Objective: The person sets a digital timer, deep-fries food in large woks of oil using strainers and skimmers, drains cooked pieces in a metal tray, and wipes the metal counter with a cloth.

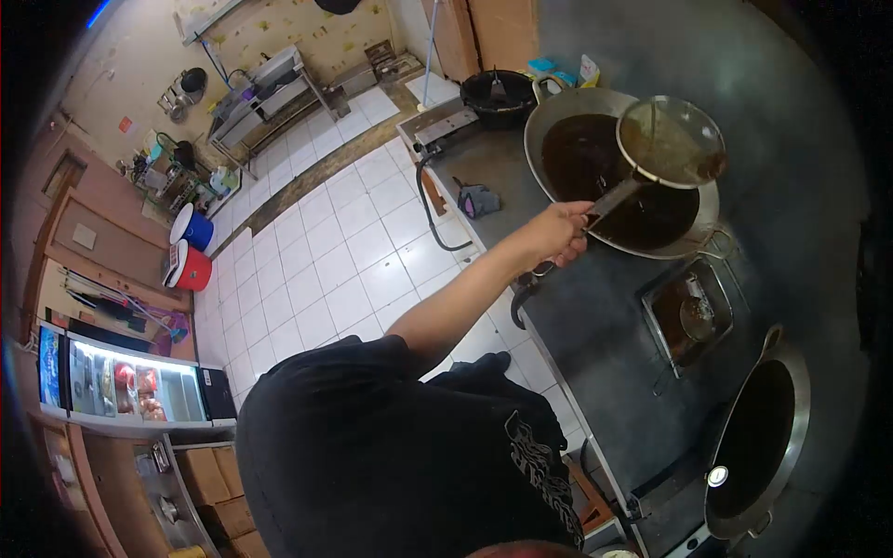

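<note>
My left hand [555,235] is closed around the handle of a round mesh strainer [665,135]. The strainer is tilted above a large wok [549,181] of dark brown liquid and hides part of its far rim. Something brownish clings to the mesh near its right edge. Beside that wok, a rectangular metal tray [657,325] of brown liquid has a small round strainer or ladle [696,319] resting in it. A second wok [798,409] with a dark inside stands lower right, and a round dial [717,477] is at its rim. My right hand is out of view.
The dark countertop [595,363] ends in a long edge beside me. A black basin [502,98] and a crumpled grey cloth [479,200] lie toward its far end. A black hose [433,214] loops at the edge. White floor tiles [326,251], buckets [193,265] and a fridge [139,381] are left.
</note>
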A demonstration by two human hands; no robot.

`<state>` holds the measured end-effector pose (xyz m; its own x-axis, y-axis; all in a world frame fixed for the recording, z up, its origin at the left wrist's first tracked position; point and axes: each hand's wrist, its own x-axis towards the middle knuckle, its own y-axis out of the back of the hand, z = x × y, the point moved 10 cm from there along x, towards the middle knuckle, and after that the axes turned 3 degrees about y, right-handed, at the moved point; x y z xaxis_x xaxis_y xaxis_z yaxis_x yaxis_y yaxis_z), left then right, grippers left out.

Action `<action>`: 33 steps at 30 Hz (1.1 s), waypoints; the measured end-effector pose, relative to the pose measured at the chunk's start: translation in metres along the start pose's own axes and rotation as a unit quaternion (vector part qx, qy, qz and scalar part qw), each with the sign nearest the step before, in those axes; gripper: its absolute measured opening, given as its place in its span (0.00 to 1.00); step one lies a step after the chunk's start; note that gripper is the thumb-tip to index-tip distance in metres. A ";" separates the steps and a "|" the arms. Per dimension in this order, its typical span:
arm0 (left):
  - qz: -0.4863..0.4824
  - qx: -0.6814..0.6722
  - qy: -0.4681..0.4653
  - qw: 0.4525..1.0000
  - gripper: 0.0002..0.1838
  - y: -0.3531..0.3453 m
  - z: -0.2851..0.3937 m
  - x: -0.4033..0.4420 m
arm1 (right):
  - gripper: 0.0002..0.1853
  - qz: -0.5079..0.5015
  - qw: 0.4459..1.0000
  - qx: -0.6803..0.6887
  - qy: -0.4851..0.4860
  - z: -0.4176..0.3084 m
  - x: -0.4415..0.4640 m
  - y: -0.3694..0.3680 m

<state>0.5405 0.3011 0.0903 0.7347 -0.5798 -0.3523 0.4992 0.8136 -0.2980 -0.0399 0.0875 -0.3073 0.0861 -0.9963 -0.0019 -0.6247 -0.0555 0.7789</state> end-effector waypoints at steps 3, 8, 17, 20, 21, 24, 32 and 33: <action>0.014 0.017 0.011 1.000 0.16 0.006 -0.007 0.002 | 0.24 -0.014 1.000 0.008 0.003 0.002 -0.001 0.004; 0.053 0.076 0.010 0.996 0.14 0.022 -0.009 0.010 | 0.25 -0.009 0.998 0.045 -0.032 0.020 -0.018 0.020; 0.061 0.076 -0.043 0.994 0.13 0.022 -0.007 0.013 | 0.26 0.060 0.993 0.065 -0.084 0.017 -0.056 0.052; 0.056 0.090 0.013 0.994 0.10 0.027 -0.020 0.013 | 0.25 0.067 0.988 0.084 -0.108 0.029 -0.061 0.046; 0.060 0.091 0.029 0.994 0.08 0.036 -0.020 0.016 | 0.25 0.055 0.988 0.085 -0.113 0.025 -0.066 0.048; 0.069 0.129 0.031 0.989 0.08 0.030 -0.017 0.015 | 0.24 0.036 0.989 0.076 -0.125 0.014 -0.072 0.049; 0.079 0.127 -0.041 0.988 0.08 0.027 -0.022 0.014 | 0.19 0.203 0.961 0.186 -0.006 -0.019 -0.024 0.061; 0.085 0.121 -0.008 0.989 0.09 0.036 -0.034 0.016 | 0.18 0.202 0.952 0.228 0.015 -0.045 -0.007 0.065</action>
<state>0.5540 0.3198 0.0438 0.8231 -0.4354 -0.3646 0.4628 0.8864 -0.0136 -0.0466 0.0942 -0.2283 -0.2145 -0.9403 0.2644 -0.8827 0.3025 0.3597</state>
